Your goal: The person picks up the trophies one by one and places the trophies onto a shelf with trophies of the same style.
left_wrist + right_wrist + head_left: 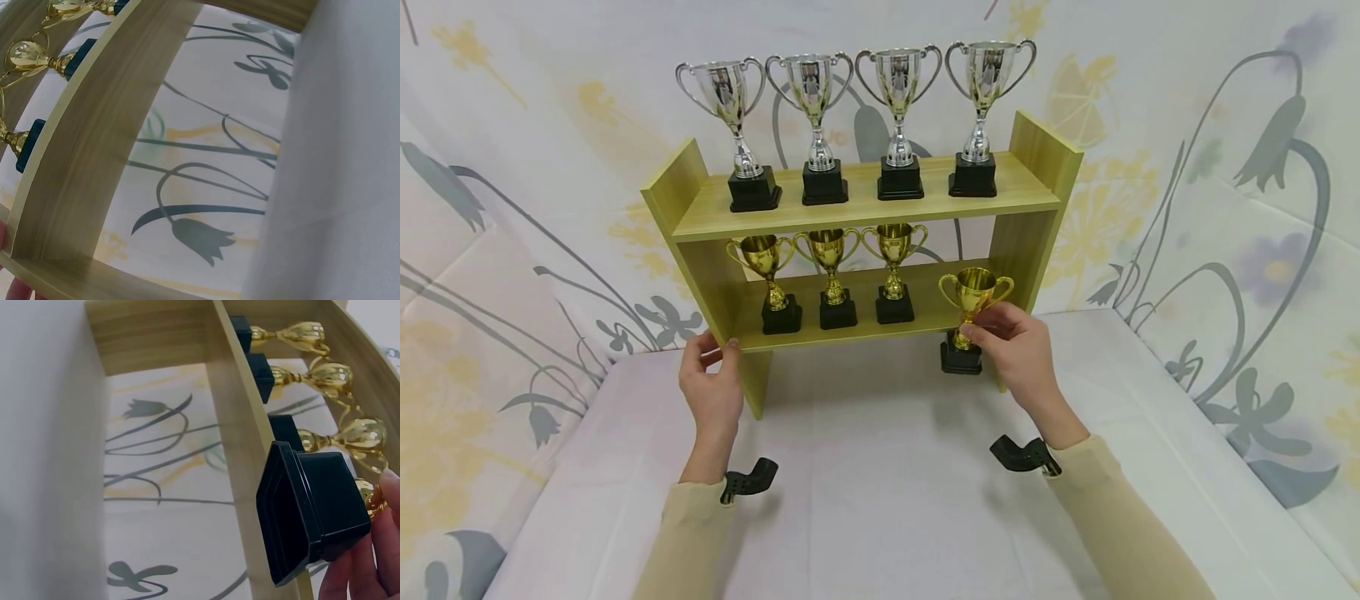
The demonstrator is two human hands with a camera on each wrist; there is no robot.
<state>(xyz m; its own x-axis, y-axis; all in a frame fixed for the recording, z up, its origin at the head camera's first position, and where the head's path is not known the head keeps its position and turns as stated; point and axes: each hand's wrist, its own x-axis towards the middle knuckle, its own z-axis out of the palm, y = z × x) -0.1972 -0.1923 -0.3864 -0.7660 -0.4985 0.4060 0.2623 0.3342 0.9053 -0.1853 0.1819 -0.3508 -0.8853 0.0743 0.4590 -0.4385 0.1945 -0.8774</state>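
A gold trophy cup with two handles is pinched at its stem by my right hand. Its black base hangs in front of the right end of the lower shelf, overlapping the shelf's front edge in the head view. My left hand grips the left side panel of the wooden shelf unit near the lower board. Three more gold trophies stand in a row on that lower board, among them a middle one and a right one.
Several silver trophies stand along the top board. The shelf unit rests on a white-covered table, with a flower-patterned cloth behind it. A black wrist mount juts inward from the right sleeve, another from the left.
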